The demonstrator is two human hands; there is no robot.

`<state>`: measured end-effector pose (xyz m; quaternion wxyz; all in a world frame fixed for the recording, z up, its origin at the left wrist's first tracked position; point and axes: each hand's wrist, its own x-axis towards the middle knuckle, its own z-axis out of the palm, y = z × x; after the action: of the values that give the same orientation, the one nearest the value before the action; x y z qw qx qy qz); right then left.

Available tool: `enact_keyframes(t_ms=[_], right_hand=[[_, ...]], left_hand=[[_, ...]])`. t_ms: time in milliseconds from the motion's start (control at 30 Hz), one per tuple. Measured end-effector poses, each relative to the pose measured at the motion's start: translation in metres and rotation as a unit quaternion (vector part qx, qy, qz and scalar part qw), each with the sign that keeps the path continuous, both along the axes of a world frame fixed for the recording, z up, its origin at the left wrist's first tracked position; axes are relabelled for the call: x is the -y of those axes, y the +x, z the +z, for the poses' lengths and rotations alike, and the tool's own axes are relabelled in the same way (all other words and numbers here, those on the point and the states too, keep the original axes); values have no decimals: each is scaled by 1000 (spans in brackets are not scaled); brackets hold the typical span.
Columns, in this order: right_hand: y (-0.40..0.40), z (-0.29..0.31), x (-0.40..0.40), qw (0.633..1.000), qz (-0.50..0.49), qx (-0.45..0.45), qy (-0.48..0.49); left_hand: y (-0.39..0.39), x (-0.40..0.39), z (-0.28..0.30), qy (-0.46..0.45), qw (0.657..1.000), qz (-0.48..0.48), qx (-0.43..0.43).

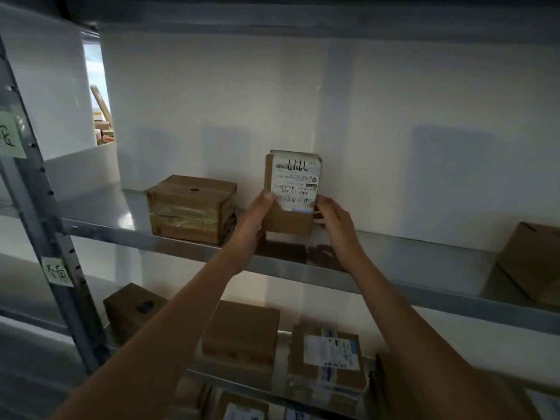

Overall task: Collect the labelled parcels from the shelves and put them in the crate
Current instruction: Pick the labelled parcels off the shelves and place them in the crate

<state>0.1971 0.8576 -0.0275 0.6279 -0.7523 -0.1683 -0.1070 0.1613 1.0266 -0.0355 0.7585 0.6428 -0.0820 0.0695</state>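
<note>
A grey metal shelf point(303, 269) against a white wall. Both arms reach up, left hand point(251, 225) and right hand point(339, 228) clasping a labelled parcel point(291, 192) upright just above the shelf, beside a taped box point(191, 207).

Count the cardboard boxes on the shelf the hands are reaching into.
3: a taped box at left, the labelled box held upright in both hands, and one at far right, partly cut off.

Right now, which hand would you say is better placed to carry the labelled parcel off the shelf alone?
Probably the left hand: it wraps the labelled parcel along its side and lower edge, while the right hand only pinches the other edge.
</note>
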Motion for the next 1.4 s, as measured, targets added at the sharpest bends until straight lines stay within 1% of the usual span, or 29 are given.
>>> enact_keyframes(t_ms=[133, 200, 267, 300, 400, 467, 500, 533, 600, 633, 700, 767, 833, 900, 933, 1033, 1100, 1167, 1200, 1300, 1333, 1400], right_hand=[[-4, 2, 1, 1000, 2, 10, 29], [-9, 8, 3, 995, 8, -24, 96], [-12, 18, 11, 986, 31, -61, 153], [-13, 25, 18, 986, 38, -62, 150], [-18, 45, 38, 992, 59, -53, 95], [-23, 51, 46, 993, 59, -50, 93], [-25, 52, 47, 991, 46, -59, 114], [-26, 51, 48, 986, 31, -72, 146], [-32, 46, 45, 968, 13, -107, 227], [-35, 42, 44, 957, 10, -123, 262], [-42, 36, 38, 938, 3, -149, 314], [-51, 30, 31, 925, 2, -170, 340], [-62, 25, 25, 932, 3, -180, 315], [-68, 20, 23, 952, 3, -172, 255], [-69, 21, 24, 963, -3, -159, 218], [-68, 28, 41, 991, -29, -87, 97], [-73, 32, 55, 997, 32, -44, 48], [-77, 31, 61, 997, 76, -12, 26], [-79, 30, 60, 997, 68, 5, 19], [-79, 19, 44, 999, 10, 40, -7], [-78, 15, 38, 999, -6, 45, -17], [-77, 7, 28, 997, -41, 56, -22]], left_hand=[[-4, 0, 3, 8, 1000, 6, 8], [-4, -3, 5, -5, 1000, 1, 0], [-2, -6, 8, 4, 999, -19, -28], [-2, -7, 10, 14, 999, -28, -40], [-4, -5, 23, 30, 996, -47, -68], [-4, 3, 32, 21, 998, -35, -40], [-3, 8, 36, -7, 1000, -15, -22], [-2, 12, 39, -54, 998, 14, -12], [-7, 24, 46, -152, 986, 66, -7], [-9, 30, 46, -173, 981, 83, -10], [-14, 46, 43, -153, 984, 92, -27], [-19, 60, 38, -130, 986, 97, -42], [-17, 64, 35, -161, 976, 138, -56], [-12, 58, 39, -185, 966, 168, -70], [-11, 53, 43, -175, 969, 155, -80], [-10, 37, 57, -128, 985, 50, -105], [-10, 31, 63, -94, 991, 3, -94], [-10, 31, 64, -88, 994, -10, -71], [-9, 33, 63, -104, 993, -1, -61], [-12, 44, 54, -169, 977, 106, -71], [-12, 46, 49, -170, 975, 120, -73], [-14, 49, 41, -149, 982, 88, -73]])
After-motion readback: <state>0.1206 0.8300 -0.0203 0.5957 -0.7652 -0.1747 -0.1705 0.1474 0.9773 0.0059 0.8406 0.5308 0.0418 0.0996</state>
